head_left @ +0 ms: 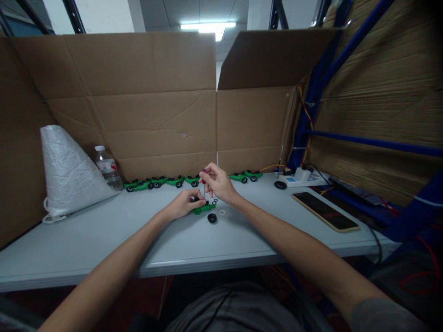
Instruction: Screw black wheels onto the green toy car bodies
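Left hand [182, 204]: fingers closed on a green toy car [204, 209], glossy, seemingly plastic, with black parts on top; it lies low on the tabletop, in front of the torso.

Right hand [218, 182]: raised above the toy, fingertips pinched on a slender screwdriver [204, 171] with a dark red handle, its thin shaft upright and pointing down at the toy.

Loose parts beside the toy: one thick black wheel [212, 218], round, with a hollowed centre; one flat white ring [222, 212]; small black rings [215, 201], near the toy's right end.

Rear of table: a row of green toy cars [175, 181], black-wheeled, running along the cardboard wall [166, 115], which is matt brown and creased.

Left side: a silvery-white bag [71, 177], wrinkled and roughly conical, with a pale cord; behind it, a clear plastic bottle [108, 168], white-capped, tilted.

Right side: a smooth black-faced phone [325, 211] with a pale gold edge, lying flat; a white power strip [304, 178]; a dark round disc [280, 185].

Support: a pale grey table [138, 235], smooth, with a ridged front edge.
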Action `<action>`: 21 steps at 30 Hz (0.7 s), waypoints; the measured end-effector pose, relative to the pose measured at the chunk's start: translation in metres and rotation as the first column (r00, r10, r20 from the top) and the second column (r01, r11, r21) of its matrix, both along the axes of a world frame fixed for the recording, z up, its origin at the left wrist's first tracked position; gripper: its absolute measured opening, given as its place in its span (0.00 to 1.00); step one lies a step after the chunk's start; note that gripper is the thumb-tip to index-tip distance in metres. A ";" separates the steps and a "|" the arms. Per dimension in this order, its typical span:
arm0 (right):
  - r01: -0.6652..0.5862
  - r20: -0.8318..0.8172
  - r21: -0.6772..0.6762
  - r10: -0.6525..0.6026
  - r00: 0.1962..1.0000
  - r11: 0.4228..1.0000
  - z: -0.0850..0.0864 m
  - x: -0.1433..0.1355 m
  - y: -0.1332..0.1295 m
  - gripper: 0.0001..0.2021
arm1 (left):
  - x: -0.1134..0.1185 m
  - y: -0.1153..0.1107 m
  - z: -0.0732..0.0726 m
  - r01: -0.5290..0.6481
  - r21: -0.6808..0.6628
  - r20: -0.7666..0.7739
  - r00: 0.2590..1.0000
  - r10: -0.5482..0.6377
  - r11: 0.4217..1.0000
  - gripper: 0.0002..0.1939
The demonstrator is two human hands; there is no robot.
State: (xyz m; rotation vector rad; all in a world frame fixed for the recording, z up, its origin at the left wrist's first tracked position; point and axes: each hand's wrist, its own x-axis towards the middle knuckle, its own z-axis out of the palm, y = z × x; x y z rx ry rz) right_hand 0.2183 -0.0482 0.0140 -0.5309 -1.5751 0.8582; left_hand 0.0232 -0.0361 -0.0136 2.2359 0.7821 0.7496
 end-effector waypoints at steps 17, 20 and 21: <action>-0.211 0.011 -0.157 0.215 0.976 0.965 -0.001 0.007 -0.002 0.21 | 0.000 0.004 -0.004 0.003 0.006 -0.007 1.000 -0.003 1.000 0.21; -0.084 -0.014 -0.128 0.083 0.996 0.988 -0.005 0.002 0.001 0.23 | 0.000 0.001 -0.002 -0.010 0.018 -0.025 1.000 0.011 1.000 0.21; -0.049 -0.024 -0.117 0.046 0.999 0.992 -0.006 0.000 0.002 0.23 | 0.000 0.000 -0.001 -0.014 0.023 -0.029 0.999 0.015 1.000 0.21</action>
